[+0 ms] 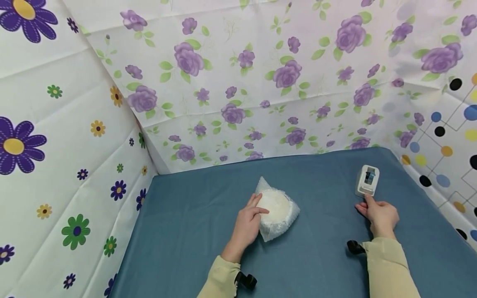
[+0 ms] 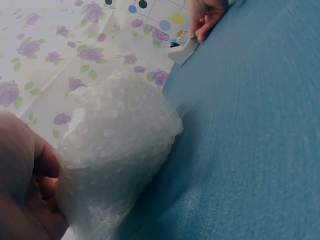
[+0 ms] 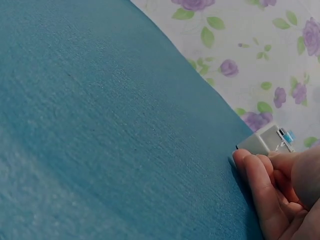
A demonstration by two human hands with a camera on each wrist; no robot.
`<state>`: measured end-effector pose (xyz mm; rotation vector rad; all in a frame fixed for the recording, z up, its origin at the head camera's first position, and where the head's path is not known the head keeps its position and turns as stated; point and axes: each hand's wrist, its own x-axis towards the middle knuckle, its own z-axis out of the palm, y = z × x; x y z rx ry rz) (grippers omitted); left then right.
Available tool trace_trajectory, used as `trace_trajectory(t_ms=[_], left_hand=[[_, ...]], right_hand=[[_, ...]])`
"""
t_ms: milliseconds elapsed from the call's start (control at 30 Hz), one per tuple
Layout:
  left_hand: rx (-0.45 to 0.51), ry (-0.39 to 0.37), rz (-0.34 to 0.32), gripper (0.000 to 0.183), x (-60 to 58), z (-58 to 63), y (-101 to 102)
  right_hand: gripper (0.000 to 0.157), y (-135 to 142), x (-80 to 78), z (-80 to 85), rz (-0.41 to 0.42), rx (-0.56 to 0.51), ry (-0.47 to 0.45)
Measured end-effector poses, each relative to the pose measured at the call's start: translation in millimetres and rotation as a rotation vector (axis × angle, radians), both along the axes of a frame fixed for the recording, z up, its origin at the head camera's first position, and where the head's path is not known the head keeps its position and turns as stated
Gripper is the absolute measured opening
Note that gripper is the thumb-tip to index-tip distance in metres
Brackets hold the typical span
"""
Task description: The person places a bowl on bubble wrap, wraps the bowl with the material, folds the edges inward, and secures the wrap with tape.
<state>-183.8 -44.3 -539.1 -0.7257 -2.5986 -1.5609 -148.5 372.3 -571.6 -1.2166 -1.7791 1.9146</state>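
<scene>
A rounded bundle in bubble wrap point(image 1: 275, 207), pale inside, sits on the blue cloth near the middle of the table. My left hand point(image 1: 247, 218) holds its left side, with fingers over the top. In the left wrist view, bubble wrap point(image 2: 120, 145) fills the space beside the curled fingers. Toward the back right stands a white tape dispenser point(image 1: 367, 181) with a blue part inside. At its near end, my right hand point(image 1: 381, 214) grips it with the fingertips. The right wrist view shows curled fingers point(image 3: 262, 192) against the dispenser point(image 3: 265, 140); any tape end is too small to make out.
Blue cloth point(image 1: 179, 240) covers the table. Behind it hangs a white sheet with purple roses point(image 1: 232, 114), with other patterned sheets at the left and right sides. Black wrist mounts point(image 1: 246, 281) show at the cuffs.
</scene>
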Motion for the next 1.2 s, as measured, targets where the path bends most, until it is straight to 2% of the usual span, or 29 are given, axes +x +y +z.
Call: trace_trajectory(t_ms=[67,200,300,433,700,833,1000,1067,1133,1200], left_hand=[[0.004,-0.009,0.002,0.041,-0.6,0.1,0.2],[-0.004,-0.013,-0.001,0.039,0.6,-0.3,0.2],[-0.019,-0.015,-0.013,0.038,2.9,-0.6,-0.2],[-0.033,-0.021,-0.03,0.04,3.9,0.7,1.4],[-0.071,0.023,-0.035,0.042,2.6,1.0,2.6],[-0.081,0.049,-0.035,0.041,3.2,0.2,3.6],[-0.094,0.051,-0.034,0.04,3.9,0.9,1.1],[-0.096,0.044,-0.035,0.04,4.7,1.2,0.6],[-0.108,0.041,-0.038,0.041,5.1,0.8,1.1],[-0.126,0.046,-0.042,0.042,4.1,0.1,2.8]], right_hand=[[0.024,0.1,0.7,-0.7,0.0,0.021,0.001],[0.019,-2.3,4.1,-5.0,0.017,0.147,-0.039],[0.027,-5.6,7.5,-9.8,0.015,0.244,-0.038],[0.039,-8.5,12.2,-13.8,0.032,0.298,0.023],[0.039,-12.8,23.5,-5.6,0.226,0.256,0.09],[0.034,-13.0,29.1,6.8,0.343,0.25,0.189],[0.024,-27.3,24.3,27.0,0.473,0.117,0.428],[0.025,-39.4,20.0,34.3,0.526,0.112,0.492],[0.026,-54.3,15.7,41.0,0.564,0.144,0.507],[0.026,-70.6,11.2,47.1,0.591,0.19,0.48]])
